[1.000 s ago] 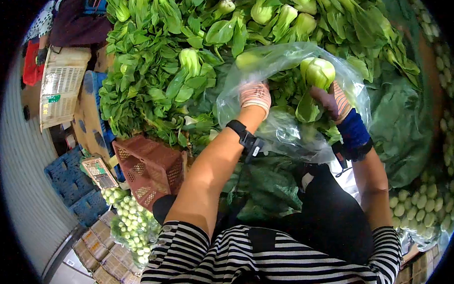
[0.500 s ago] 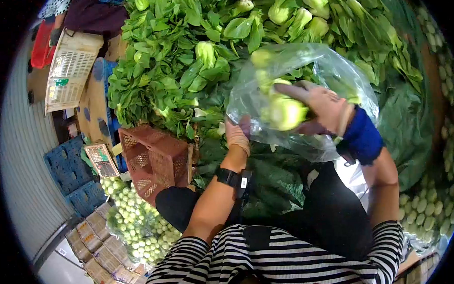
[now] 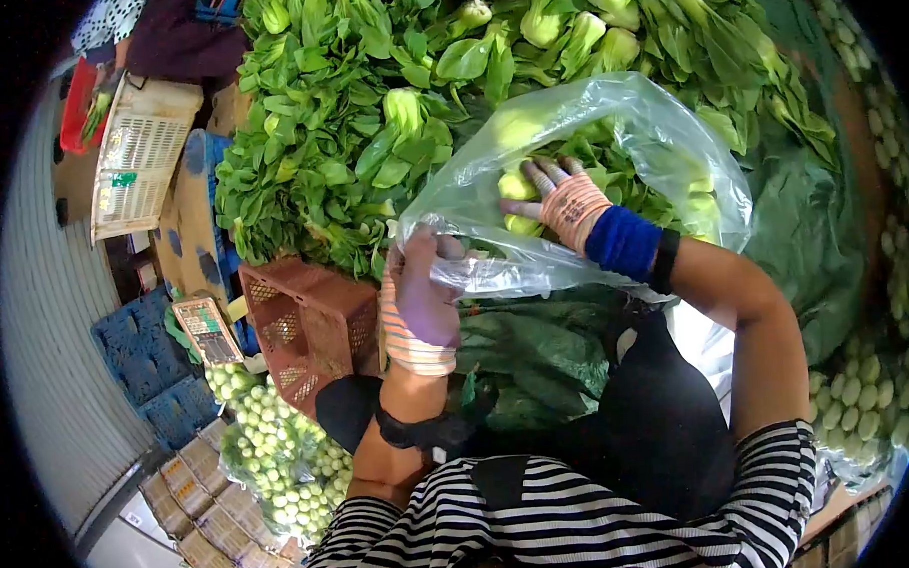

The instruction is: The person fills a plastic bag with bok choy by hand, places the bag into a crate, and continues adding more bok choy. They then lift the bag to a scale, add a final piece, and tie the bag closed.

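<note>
A clear plastic bag (image 3: 484, 275) lies spread open in front of me, with several heads of bok choy (image 3: 516, 187) inside it. My left hand (image 3: 420, 300), in a striped work glove with purple-grey fingers, is closed on the bag's left edge. Inside the bag mouth, my right hand (image 3: 569, 202) has its fingers stretched out and apart, resting against the pale stem ends of the bok choy. It wears a like glove and a blue wrist cuff.
A large heap of loose bok choy (image 3: 314, 119) spreads beyond the bag, over a dark green sheet (image 3: 803, 232). At the left stand a brown plastic crate (image 3: 315, 289) and a white crate (image 3: 149, 144). Bagged pale green vegetables (image 3: 280, 440) lie lower left; another person's sleeve (image 3: 105, 21) shows upper left.
My right hand has released the bok choy, now down in the bag, and its fingers have spread. My left hand has moved left and turned, pulling the bag's edge outward.
</note>
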Action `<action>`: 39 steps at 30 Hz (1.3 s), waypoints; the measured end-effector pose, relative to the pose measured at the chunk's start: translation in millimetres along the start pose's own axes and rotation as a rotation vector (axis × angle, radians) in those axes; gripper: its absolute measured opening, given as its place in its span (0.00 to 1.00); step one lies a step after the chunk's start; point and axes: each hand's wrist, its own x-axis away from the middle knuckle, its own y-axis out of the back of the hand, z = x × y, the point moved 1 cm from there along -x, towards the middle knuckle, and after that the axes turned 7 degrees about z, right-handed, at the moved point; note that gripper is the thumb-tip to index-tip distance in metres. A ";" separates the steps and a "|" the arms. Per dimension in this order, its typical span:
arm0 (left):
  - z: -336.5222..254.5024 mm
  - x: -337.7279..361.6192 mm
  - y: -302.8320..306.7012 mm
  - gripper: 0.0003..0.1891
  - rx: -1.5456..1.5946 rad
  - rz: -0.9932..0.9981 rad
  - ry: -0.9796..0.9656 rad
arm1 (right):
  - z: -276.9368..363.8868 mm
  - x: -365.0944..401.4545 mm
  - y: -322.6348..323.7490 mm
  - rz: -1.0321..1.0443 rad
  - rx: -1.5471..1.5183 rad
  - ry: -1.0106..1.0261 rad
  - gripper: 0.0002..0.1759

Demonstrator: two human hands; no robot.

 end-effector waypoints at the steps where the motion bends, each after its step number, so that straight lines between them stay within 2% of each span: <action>1: 3.0 -2.2 3.4 0.11 0.219 0.214 0.015 | -1.1 -2.6 -2.7 0.030 0.021 -0.007 0.30; 2: -0.1 -3.7 -4.2 0.10 0.435 0.437 0.036 | -3.1 -2.7 -6.0 0.029 0.021 -0.018 0.30; 3: -2.8 0.3 -10.3 0.10 0.435 0.443 0.038 | -4.6 -3.0 -8.7 -0.020 0.022 0.005 0.32; 5: -8.0 12.4 -24.4 0.10 0.016 0.412 0.144 | -6.6 -5.4 -29.4 -0.101 -0.006 0.057 0.36; 6: -6.1 9.3 -27.2 0.10 0.012 0.424 0.151 | -7.7 -5.0 -37.9 -0.137 -0.036 0.084 0.39; 8: -3.2 -4.1 -33.7 0.15 0.381 0.697 0.203 | -9.8 -6.1 -43.7 -0.136 -0.088 0.078 0.37; 9: -13.1 -4.6 -55.7 0.17 0.190 0.380 0.223 | -11.2 -0.8 -26.6 -0.135 -0.068 0.084 0.34; 10: -13.0 -2.7 -46.3 0.17 0.190 0.382 0.222 | -13.7 -2.5 -10.1 -0.135 -0.066 0.083 0.34; 11: -14.1 -7.7 -34.6 0.22 0.280 0.590 0.242 | -25.4 2.2 7.6 -0.137 -0.157 0.010 0.32; 12: -9.0 -10.1 -27.4 0.26 0.425 0.689 0.257 | -35.5 9.6 11.1 -0.136 -0.252 -0.039 0.30; 13: -3.4 -11.0 -18.5 0.31 0.565 0.788 0.287 | -39.0 13.5 12.8 -0.418 -0.135 0.057 0.24; 14: -2.2 -19.1 -18.4 0.31 0.550 0.814 0.331 | -97.5 28.1 20.9 -0.130 -0.585 -0.500 0.18; 15: -3.4 -20.8 -15.2 0.31 0.525 0.919 0.401 | -134.2 45.0 23.3 -0.090 -0.442 -0.654 0.20; 16: -5.0 -22.8 -8.5 0.32 0.508 1.019 0.462 | -129.4 52.0 27.0 -0.201 -0.136 -0.774 0.21; 18: -1.7 -37.6 11.1 0.32 0.495 1.090 0.510 | -171.0 128.9 84.7 -0.414 -0.226 -0.693 0.22; 20: -4.7 -31.5 5.5 0.32 0.494 1.169 0.554 | -183.5 158.8 104.7 -0.313 -0.238 -0.645 0.23; 21: -17.6 -13.2 -8.4 0.27 0.331 0.761 0.512 | -196.2 168.4 102.1 -0.195 -0.266 -0.672 0.26; 22: -21.0 -6.6 -20.1 0.25 0.220 0.496 0.459 | -189.4 178.6 93.4 -0.284 -0.077 -0.632 0.27; 23: -25.0 1.8 -31.2 0.22 0.089 0.234 0.415 | -182.2 179.6 93.9 -0.257 -0.150 -0.619 0.27; 24: -22.1 2.3 -31.9 0.22 0.090 0.255 0.423 | -175.2 185.2 96.9 -0.233 -0.212 -0.624 0.28; 25: -15.7 -5.3 -37.8 0.23 0.155 0.249 0.389 | -152.0 193.9 81.8 -0.401 -0.219 -0.539 0.29; 26: -16.6 6.7 -26.6 0.23 0.214 0.174 0.354 | -140.3 197.5 99.5 -0.303 -0.397 -0.590 0.29; 27: -17.3 5.1 -17.2 0.22 0.139 0.394 0.317 | -134.0 199.7 82.0 -0.390 -0.535 -0.455 0.20; 28: -14.9 -3.7 -23.1 0.21 0.064 0.629 0.258 | -106.5 224.9 114.7 -0.156 -0.795 -0.360 0.20; 29: -9.4 1.3 -18.2 0.19 0.205 0.379 0.352 | -104.7 228.4 116.6 -0.153 -0.839 -0.339 0.19; 31: -10.1 -3.1 -24.4 0.18 0.196 0.440 0.384 | -120.5 244.9 125.4 -0.224 -1.173 -0.204 0.18; 32: -11.8 1.9 -19.9 0.17 0.179 0.465 0.447 | -131.6 251.8 125.6 -0.386 -1.159 -0.053 0.18; 33: -9.5 -4.9 -4.0 0.20 0.094 0.624 0.434 | -151.5 248.2 124.7 -0.529 -1.224 -0.074 0.17; 34: -12.1 -5.2 -5.0 0.20 0.088 0.619 0.404 | -164.7 224.2 172.9 -0.851 -1.076 -0.430 0.17; 35: -10.1 -2.8 -3.1 0.20 0.101 0.593 0.437 | -181.6 220.0 162.3 -0.835 -1.096 -0.446 0.20; 36: -9.7 -1.6 -1.5 0.19 0.109 0.561 0.455 | -208.1 193.2 156.1 -1.032 -0.981 -0.359 0.24; 37: -6.7 -2.3 -1.4 0.21 0.086 0.515 0.419 | -251.1 146.2 160.6 -0.767 -0.555 -0.626 0.28; 38: -3.1 -4.1 -1.3 0.23 0.061 0.470 0.385 | -262.7 140.9 151.3 -0.812 -0.531 -0.597 0.27; 39: -2.3 -4.5 -6.7 0.25 0.116 0.544 0.431 | -275.6 112.7 151.7 -0.488 -0.455 -0.855 0.33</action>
